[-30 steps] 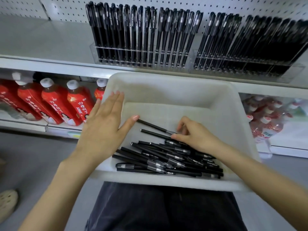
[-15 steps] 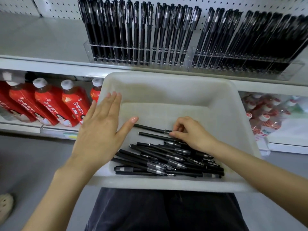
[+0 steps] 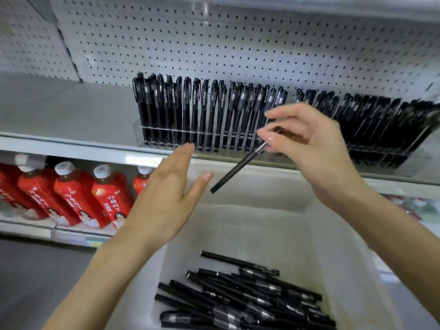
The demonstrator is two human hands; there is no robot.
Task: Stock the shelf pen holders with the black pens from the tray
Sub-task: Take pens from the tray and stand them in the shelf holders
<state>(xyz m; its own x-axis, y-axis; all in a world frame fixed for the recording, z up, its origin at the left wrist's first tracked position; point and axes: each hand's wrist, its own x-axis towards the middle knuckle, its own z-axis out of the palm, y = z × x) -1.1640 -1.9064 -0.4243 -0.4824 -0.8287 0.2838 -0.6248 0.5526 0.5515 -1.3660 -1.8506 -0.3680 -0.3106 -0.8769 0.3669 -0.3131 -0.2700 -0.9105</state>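
Pen (image 3: pixel 240 164) number one of this round hangs in the right hand (image 3: pixel 316 148), pinched near its silver-banded upper end between thumb and fingertips. Its long black barrel slants down and away toward the left hand (image 3: pixel 164 198). That left hand is flat and spread, fingers straight, thumb out, holding nothing, and the pen's low end stops just short of its thumb.

Right behind the right hand stand the clear pen holders (image 3: pixel 139 129) on the shelf (image 3: pixel 59 115), packed with upright black pens, with few gaps that I can make out. Below both hands sits the white tray (image 3: pixel 333 246), and the loose pile of pens (image 3: pixel 242 303) lies at its near end, under the wrists. Red bottles (image 3: pixel 71 194) line the lower shelf, off beyond the left hand.

I judge a pen like this to be light, stiff and smooth, so it will not bend but could roll or slip from a loose pinch. Held at one end, it swings. A grip nearer the middle, or the left hand steadying the low end, would likely make it easier to aim into a narrow slot. The filled rows look easy to knock.
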